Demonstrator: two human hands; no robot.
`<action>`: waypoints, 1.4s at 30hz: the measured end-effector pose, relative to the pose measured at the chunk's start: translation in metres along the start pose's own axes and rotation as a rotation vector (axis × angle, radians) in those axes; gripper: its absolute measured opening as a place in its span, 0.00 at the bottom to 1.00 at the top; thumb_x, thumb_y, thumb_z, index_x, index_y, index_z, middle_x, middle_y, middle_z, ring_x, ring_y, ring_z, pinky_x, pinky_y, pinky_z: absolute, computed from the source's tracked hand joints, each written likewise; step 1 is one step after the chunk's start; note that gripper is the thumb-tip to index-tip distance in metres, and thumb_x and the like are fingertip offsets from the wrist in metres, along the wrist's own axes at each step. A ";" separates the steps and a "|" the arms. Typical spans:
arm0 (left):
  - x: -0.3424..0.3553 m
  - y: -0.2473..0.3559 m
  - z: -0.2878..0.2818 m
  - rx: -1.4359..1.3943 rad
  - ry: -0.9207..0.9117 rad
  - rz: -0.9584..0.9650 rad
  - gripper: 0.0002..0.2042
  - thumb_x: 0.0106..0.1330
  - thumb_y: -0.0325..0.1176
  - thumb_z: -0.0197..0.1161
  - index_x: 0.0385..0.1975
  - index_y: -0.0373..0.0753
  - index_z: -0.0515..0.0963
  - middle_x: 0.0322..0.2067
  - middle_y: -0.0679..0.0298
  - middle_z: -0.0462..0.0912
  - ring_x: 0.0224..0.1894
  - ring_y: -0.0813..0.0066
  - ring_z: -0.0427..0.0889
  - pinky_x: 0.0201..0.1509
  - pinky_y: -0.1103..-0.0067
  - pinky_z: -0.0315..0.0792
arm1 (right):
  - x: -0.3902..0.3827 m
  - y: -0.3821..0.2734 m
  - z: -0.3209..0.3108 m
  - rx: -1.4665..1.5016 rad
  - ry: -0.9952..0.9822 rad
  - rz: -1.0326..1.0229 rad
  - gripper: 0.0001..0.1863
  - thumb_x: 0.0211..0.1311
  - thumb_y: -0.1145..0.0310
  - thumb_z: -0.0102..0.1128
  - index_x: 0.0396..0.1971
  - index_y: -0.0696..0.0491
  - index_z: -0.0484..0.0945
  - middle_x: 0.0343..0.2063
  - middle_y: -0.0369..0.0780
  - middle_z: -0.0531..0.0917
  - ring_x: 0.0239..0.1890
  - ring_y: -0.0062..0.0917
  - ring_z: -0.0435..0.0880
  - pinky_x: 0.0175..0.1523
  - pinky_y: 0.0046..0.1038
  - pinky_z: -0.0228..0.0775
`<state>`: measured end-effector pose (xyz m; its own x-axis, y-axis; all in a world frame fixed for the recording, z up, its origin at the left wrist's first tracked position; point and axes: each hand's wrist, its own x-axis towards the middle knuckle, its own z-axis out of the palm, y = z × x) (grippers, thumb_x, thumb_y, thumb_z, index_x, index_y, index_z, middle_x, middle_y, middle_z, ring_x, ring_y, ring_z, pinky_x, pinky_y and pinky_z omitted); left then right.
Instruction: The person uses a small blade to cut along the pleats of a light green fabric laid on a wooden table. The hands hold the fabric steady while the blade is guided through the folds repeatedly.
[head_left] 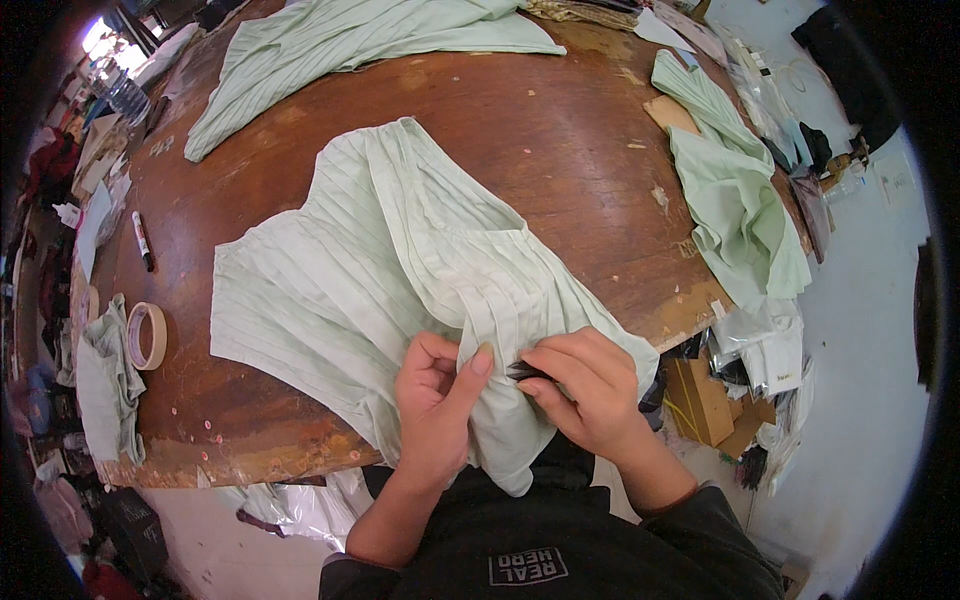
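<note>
A pale green pleated garment (330, 250) lies spread over the near part of the wooden table, with one end hanging over the front edge toward me. My left hand (437, 400) pinches a fold of it between thumb and fingers. Just to the right, my right hand (590, 385) is closed around a small dark pointed tool (522, 371), its tip close to the pinched cloth. Most of the tool is hidden by the fingers, so its exact kind does not show.
On the brown table (560, 130) lie more pale green cloth at the back (370, 35) and a piece over the right edge (735, 200). At left are a tape roll (147, 336), a marker (143, 242) and folded cloth (108, 385). A cardboard box (697, 400) stands below the right edge.
</note>
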<state>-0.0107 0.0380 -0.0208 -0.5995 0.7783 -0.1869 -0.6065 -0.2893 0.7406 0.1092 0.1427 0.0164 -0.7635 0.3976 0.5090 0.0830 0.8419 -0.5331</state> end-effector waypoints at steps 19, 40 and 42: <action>-0.004 0.006 0.005 -0.007 -0.005 -0.013 0.07 0.64 0.22 0.62 0.31 0.38 0.69 0.32 0.67 0.79 0.33 0.87 0.74 0.40 0.87 0.68 | -0.009 -0.012 0.003 0.261 -0.096 0.235 0.19 0.48 0.78 0.66 0.42 0.58 0.75 0.32 0.45 0.81 0.29 0.32 0.82 0.32 0.26 0.73; -0.009 -0.006 0.007 0.305 0.024 0.156 0.09 0.63 0.23 0.63 0.37 0.36 0.70 0.32 0.69 0.76 0.32 0.89 0.72 0.35 0.89 0.66 | -0.006 -0.004 0.002 0.557 -0.058 0.439 0.04 0.61 0.74 0.59 0.31 0.57 0.73 0.24 0.34 0.73 0.24 0.17 0.69 0.30 0.18 0.61; -0.010 -0.005 0.009 0.322 0.041 0.158 0.09 0.63 0.22 0.63 0.37 0.36 0.70 0.32 0.69 0.76 0.32 0.88 0.73 0.36 0.89 0.67 | -0.005 -0.005 0.000 0.567 -0.084 0.522 0.04 0.63 0.73 0.56 0.31 0.57 0.72 0.24 0.33 0.71 0.26 0.14 0.67 0.33 0.17 0.60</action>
<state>0.0028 0.0363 -0.0165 -0.6972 0.7129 -0.0748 -0.3125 -0.2084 0.9268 0.1123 0.1366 0.0166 -0.7633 0.6436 0.0561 0.1223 0.2291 -0.9657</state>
